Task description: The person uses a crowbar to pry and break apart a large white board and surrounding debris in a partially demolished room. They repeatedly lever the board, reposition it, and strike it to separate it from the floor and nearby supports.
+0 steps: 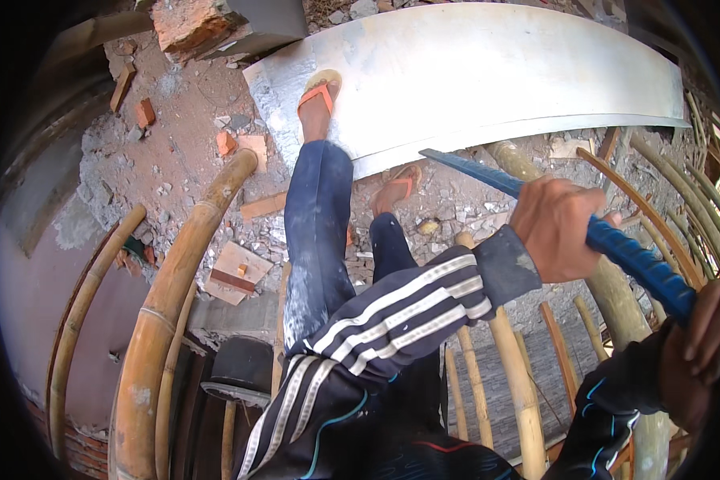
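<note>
A blue ribbed steel bar (616, 244) runs on a slant across the right side of the view; its long axis goes from the lower right, beside the right hand (696, 352), up and leftward to a free tip that points toward the curved sheet of grey metal (488, 72) lying on the rubble-strewn ground (176, 120); the left hand (556, 228), in a dark sleeve with white stripes, is wrapped round the bar near its middle, fingers (536, 240) curled shut over the top of it so the bar passes through the fist and sticks out on both sides; the right hand grips the lower end of the same bar at the edge of the view, its fingers (700, 320) folded round it, though that end is partly cut off by the rim; the bar is held in the air above a frame of bent bamboo poles (520, 384), well above the ground; a thick bamboo pole (168, 304) arcs along the left; the person's legs in blue trousers reach forward, one foot in an orange sandal (318, 100) resting on the metal sheet's edge; broken red brick pieces (186, 24) lie scattered beyond.
</note>
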Demonstrator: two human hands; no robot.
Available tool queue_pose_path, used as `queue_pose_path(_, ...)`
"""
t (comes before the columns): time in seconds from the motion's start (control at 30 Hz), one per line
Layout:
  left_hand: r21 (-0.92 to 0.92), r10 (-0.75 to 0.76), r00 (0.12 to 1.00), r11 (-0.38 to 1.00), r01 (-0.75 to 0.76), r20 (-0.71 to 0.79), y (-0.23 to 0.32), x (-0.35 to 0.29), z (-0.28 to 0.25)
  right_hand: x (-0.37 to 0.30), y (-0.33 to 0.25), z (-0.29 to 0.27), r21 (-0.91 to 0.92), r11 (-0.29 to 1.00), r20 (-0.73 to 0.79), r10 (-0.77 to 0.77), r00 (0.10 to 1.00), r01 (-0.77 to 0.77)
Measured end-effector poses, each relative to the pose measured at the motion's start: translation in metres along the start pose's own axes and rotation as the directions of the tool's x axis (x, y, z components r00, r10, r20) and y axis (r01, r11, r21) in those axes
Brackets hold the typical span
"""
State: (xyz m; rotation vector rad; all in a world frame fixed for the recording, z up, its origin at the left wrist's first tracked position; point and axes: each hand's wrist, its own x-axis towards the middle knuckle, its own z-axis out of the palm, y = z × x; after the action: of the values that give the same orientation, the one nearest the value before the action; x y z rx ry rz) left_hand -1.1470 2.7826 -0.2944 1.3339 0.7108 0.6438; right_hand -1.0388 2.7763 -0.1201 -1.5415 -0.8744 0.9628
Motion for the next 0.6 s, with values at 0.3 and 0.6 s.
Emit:
queue_pose_path(0.3, 0.164, -0.103, 0.995, 0.981, 0.104, -0.013, -0.108, -0.007, 0.012, 0.008, 0.133, 0.024, 0.257, 0.944, -0.175, -0.165, 0.971, 0.207)
queue_pose_path(0.6, 0.173, 0.017, 0.975, 0.983, -0.056, 0.22, -0.097, -0.114, 0.036, -0.164, 0.11, 0.028, 0.077, 0.988, -0.352, -0.102, 0.93, 0.137)
